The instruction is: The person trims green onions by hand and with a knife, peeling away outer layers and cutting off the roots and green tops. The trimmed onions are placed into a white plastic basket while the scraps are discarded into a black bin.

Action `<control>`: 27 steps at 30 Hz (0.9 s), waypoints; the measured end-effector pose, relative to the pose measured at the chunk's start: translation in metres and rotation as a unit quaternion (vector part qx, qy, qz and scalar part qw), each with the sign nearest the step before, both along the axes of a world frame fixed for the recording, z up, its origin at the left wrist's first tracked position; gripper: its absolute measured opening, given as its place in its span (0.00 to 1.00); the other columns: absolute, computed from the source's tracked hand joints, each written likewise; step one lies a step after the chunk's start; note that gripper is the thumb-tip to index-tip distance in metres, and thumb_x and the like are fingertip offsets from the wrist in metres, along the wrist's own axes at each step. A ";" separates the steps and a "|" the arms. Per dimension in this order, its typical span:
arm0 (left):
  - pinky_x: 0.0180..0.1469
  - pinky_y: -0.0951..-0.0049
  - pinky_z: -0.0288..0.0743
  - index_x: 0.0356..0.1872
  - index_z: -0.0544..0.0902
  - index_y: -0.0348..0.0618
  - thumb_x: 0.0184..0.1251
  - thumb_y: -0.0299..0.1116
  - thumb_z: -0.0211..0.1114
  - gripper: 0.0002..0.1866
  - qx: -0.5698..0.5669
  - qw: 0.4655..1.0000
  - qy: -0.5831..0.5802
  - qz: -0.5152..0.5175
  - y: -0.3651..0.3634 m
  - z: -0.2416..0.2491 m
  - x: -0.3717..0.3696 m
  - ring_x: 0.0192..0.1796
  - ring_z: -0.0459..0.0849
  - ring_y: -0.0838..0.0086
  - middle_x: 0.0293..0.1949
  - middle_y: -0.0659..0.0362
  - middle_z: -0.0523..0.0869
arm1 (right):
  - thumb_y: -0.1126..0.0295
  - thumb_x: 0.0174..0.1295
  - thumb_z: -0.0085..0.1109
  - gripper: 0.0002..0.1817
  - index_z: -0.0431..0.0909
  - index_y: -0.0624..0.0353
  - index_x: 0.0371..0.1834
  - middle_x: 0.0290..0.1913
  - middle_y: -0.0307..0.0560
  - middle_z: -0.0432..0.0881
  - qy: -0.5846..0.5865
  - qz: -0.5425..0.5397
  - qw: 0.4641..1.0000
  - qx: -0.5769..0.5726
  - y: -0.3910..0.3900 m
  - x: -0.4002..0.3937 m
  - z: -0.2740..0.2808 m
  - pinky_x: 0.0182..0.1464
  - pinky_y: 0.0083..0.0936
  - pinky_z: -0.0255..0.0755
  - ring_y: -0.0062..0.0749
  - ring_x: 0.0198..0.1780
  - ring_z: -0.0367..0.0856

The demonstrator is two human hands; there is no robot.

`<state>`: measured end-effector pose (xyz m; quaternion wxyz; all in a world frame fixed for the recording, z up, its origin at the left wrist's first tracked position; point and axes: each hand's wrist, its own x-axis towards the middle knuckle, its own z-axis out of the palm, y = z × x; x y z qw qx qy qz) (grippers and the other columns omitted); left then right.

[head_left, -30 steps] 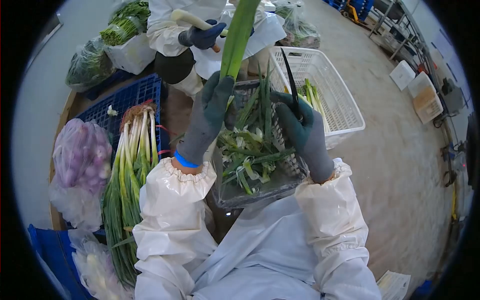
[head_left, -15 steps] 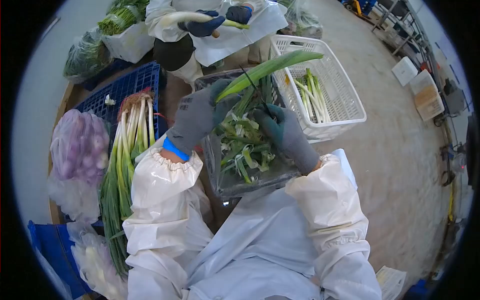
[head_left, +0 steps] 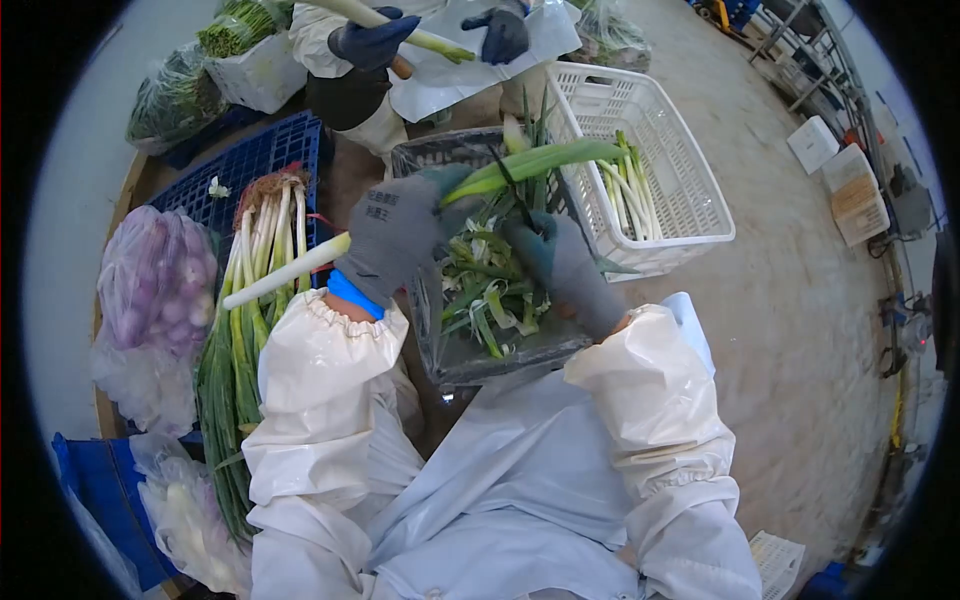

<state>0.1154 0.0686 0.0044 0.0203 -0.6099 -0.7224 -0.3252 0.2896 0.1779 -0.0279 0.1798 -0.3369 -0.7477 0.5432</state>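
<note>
My left hand [head_left: 395,232], in a grey glove, is closed around a leek [head_left: 290,272]. The white stem sticks out to the left over my wrist, and a broad green leaf [head_left: 540,166] reaches right. My right hand [head_left: 562,262], also gloved, grips a knife [head_left: 508,175] whose dark, thin blade points up and crosses the leaf; its handle is hidden in my fingers. Both hands are above a black plastic-lined crate [head_left: 470,376] holding cut green trimmings [head_left: 492,290].
A white basket [head_left: 690,240] with trimmed leeks [head_left: 630,190] stands right. Left are a rooted leek bunch [head_left: 250,290], a blue pallet [head_left: 270,150] and a bag of purple onions [head_left: 155,280]. Opposite, a person's dark-gloved hand [head_left: 372,40] holds another leek [head_left: 430,42].
The leek's white stem now shows left of my wrist, and its leaf lies lower and flatter. The knife stays at the leaf. Opposite, the person's hands have moved farther apart.
</note>
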 end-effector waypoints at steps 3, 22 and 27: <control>0.47 0.65 0.78 0.54 0.81 0.43 0.63 0.38 0.67 0.20 0.011 1.000 -0.018 0.016 -0.007 0.006 -0.010 0.45 0.86 0.57 0.44 0.48 0.86 | 0.58 0.62 0.56 0.19 0.81 0.68 0.36 0.21 0.49 0.77 -0.016 0.026 0.999 0.008 0.005 -0.001 -0.023 0.31 0.31 0.70 0.26 0.25 0.73; 0.25 0.77 0.67 0.60 0.73 0.37 0.74 0.48 0.54 0.25 0.299 0.813 -0.463 -0.187 -0.050 0.100 -0.012 0.24 0.71 0.78 0.29 0.64 0.75 | 0.62 0.59 0.65 0.17 0.83 0.59 0.49 0.33 0.38 0.84 0.099 0.036 0.987 -0.125 -0.020 -0.003 0.019 0.24 0.15 0.68 0.14 0.22 0.74; 0.26 0.77 0.64 0.46 0.71 0.43 0.73 0.53 0.54 0.21 0.338 0.718 -0.573 -0.205 -0.046 0.100 -0.014 0.24 0.66 0.80 0.26 0.66 0.66 | 0.65 0.54 0.70 0.19 0.84 0.57 0.50 0.34 0.36 0.85 0.081 0.089 0.972 -0.200 -0.034 0.001 0.034 0.21 0.13 0.65 0.12 0.19 0.72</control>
